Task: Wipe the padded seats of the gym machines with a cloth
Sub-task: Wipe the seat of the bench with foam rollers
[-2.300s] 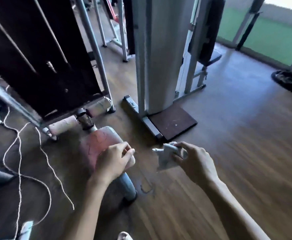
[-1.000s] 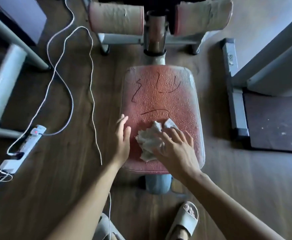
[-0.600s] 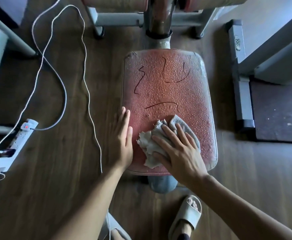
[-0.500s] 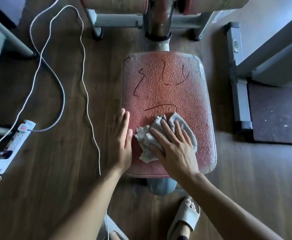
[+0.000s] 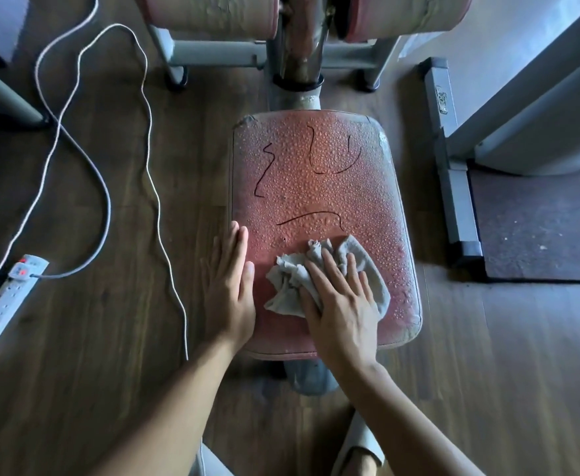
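One red padded seat (image 5: 319, 187), beaded all over with droplets and marked with dark scrawled lines, fills the middle of the head view in a gym with a wooden floor (image 5: 75, 389). One crumpled grey cloth (image 5: 287, 286) lies on the near half of the seat, pinned there by the person's right hand (image 5: 342, 304). That grip is apart: four straight fingers are spread flat across the fabric and curl round nothing. The left hand (image 5: 228, 293) rests palm down along the seat's left edge, just beside the cloth. Its grip is likewise apart, with the fingers straight and close together and nothing held. Beyond the seat's far edge one metal post (image 5: 300, 46) rises between two worn roller pads, one to the left (image 5: 209, 12) and one to the right (image 5: 405, 12). Left of the seat two cords trail over the floor, one white (image 5: 151, 149) and one grey (image 5: 106, 207). The grey one runs to a single power strip (image 5: 5, 297) further left. Right of the seat lies one dark mat (image 5: 536, 228), set against the grey frame of another machine (image 5: 450, 166). Below the seat's near edge one foot in a pale slipper (image 5: 359, 455) shows at the bottom of the view.
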`<state>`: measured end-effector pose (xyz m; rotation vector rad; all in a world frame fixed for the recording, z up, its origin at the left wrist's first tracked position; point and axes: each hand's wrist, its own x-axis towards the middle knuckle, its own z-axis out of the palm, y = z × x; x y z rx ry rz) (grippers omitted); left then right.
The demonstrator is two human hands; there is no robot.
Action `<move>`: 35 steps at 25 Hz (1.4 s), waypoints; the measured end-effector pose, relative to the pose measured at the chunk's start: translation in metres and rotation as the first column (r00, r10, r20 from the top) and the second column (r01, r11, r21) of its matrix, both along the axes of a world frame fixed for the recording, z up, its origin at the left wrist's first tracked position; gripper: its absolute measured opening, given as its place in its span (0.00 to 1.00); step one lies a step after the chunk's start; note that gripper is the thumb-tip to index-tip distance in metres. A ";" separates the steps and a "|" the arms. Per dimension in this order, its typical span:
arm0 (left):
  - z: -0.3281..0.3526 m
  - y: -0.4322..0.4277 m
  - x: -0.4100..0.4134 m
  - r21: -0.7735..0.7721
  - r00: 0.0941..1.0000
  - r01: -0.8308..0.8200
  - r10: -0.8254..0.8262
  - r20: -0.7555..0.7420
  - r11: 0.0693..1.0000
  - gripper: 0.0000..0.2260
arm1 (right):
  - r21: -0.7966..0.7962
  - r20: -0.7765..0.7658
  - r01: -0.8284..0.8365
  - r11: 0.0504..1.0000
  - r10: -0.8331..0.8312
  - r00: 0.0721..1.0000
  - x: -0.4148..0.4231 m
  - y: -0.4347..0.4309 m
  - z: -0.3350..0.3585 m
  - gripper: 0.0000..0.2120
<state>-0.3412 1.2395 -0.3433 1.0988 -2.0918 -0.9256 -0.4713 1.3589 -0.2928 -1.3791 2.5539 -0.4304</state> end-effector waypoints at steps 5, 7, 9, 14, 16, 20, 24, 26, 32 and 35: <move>-0.006 0.001 0.000 0.106 0.990 -0.001 0.016 -0.138 0.994 0.21 | 0.015 -0.062 -0.343 0.939 0.343 0.937 -0.009 0.036 0.002 0.22; -0.004 0.000 0.001 0.090 0.993 -0.003 0.013 -0.120 0.996 0.21 | 0.023 -0.030 -0.185 0.983 0.185 0.982 -0.012 0.015 0.003 0.23; -0.002 0.000 0.002 0.056 0.997 -0.018 0.022 -0.071 0.998 0.21 | 0.051 0.015 -0.026 0.998 0.026 1.000 0.007 -0.007 0.005 0.23; -0.004 -0.002 0.000 0.060 0.993 -0.009 0.016 -0.120 0.998 0.21 | 0.010 -0.047 -0.298 0.955 0.298 0.953 0.010 0.024 -0.004 0.22; -0.003 -0.001 0.000 0.044 0.995 -0.014 0.018 -0.102 0.999 0.21 | 0.038 -0.030 -0.176 0.984 0.178 0.984 0.001 0.010 -0.002 0.22; -0.008 -0.004 0.002 0.051 0.995 -0.018 0.022 -0.097 0.999 0.21 | 0.049 0.003 -0.133 0.990 0.133 0.991 0.014 0.005 -0.001 0.23; -0.008 -0.005 0.004 0.017 0.996 -0.004 0.006 -0.085 1.000 0.20 | 0.022 -0.022 -0.296 0.955 0.296 0.955 -0.008 0.031 0.000 0.23; -0.004 -0.003 0.004 -0.025 1.000 -0.010 0.009 -0.020 1.000 0.21 | 0.063 0.034 -0.255 0.965 0.254 0.967 -0.008 0.010 0.003 0.25; -0.008 -0.006 0.004 -0.023 0.997 -0.025 0.024 -0.067 0.999 0.20 | 0.006 0.020 -0.349 0.937 0.349 0.937 -0.013 0.011 -0.002 0.25; -0.011 -0.008 0.002 0.001 0.994 -0.022 0.022 -0.111 1.000 0.20 | -0.036 -0.018 -0.402 0.915 0.401 0.916 -0.019 0.007 -0.007 0.24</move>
